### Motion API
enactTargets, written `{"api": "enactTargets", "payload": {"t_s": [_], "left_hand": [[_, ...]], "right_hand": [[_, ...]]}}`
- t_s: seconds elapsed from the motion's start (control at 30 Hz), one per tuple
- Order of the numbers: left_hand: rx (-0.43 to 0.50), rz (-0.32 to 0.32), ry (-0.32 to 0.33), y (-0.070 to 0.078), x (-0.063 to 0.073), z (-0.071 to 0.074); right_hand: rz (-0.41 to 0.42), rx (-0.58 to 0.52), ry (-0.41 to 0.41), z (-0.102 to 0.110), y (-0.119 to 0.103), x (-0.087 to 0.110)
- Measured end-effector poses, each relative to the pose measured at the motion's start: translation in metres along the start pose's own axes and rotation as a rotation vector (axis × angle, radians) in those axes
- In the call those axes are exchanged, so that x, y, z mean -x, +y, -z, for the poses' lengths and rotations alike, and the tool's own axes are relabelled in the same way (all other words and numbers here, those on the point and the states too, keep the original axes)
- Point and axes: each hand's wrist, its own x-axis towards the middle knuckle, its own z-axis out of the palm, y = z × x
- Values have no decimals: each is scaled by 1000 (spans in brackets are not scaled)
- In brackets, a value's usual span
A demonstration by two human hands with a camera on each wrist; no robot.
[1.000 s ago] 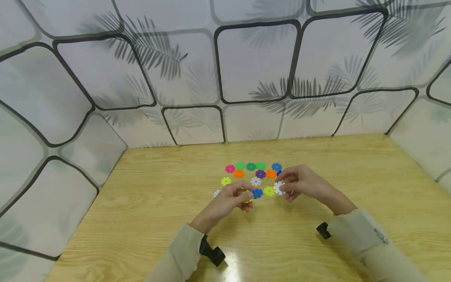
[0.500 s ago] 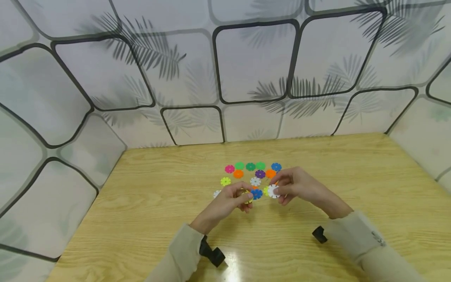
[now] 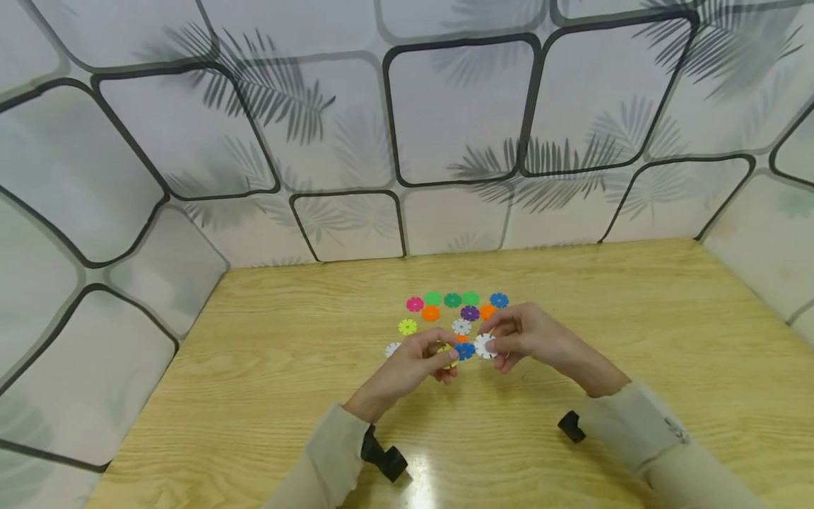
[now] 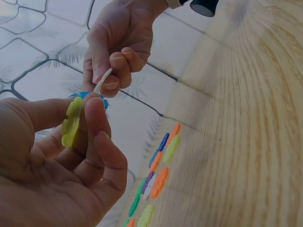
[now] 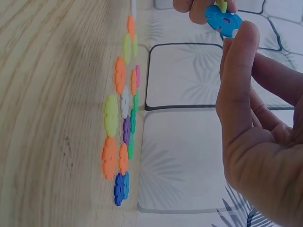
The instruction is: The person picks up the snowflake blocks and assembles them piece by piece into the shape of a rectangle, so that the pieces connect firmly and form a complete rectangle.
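My left hand pinches a yellow notched interlocking disc between thumb and fingers. A blue interlocking disc stands out from the yellow one, crosswise to it, and appears slotted into it. My right hand pinches a white interlocking disc by its right side, its rim right beside the blue disc. In the left wrist view the white disc is seen edge-on, its lower end at the blue disc; whether their notches engage I cannot tell. In the right wrist view the thumb hides most of the white disc.
Loose discs lie flat behind the hands on the wooden table, among them a pink one, a purple one and a blue one. A white disc lies left of my left hand. A patterned wall closes off the back.
My right hand has moved left with the white disc, from a gap away to right beside the blue disc. My left hand has stayed almost still.
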Motion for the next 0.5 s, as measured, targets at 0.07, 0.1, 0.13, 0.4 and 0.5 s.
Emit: {"api": "enactTargets", "payload": {"t_s": [0.07, 0.1, 0.13, 0.4, 0.5], "left_hand": [[-1, -9, -8, 0, 0, 0], [-5, -14, -11, 0, 0, -1], [-7, -17, -14, 0, 0, -1], [-13, -47, -2, -1, 0, -2], [-17, -56, -13, -1, 1, -2]], "right_hand": [[0, -1, 0, -1, 0, 0], [0, -1, 0, -1, -1, 0], [2, 0, 0, -2, -1, -1], [7, -11, 3, -7, 0, -3], [2, -23, 2, -8, 0, -3]]}}
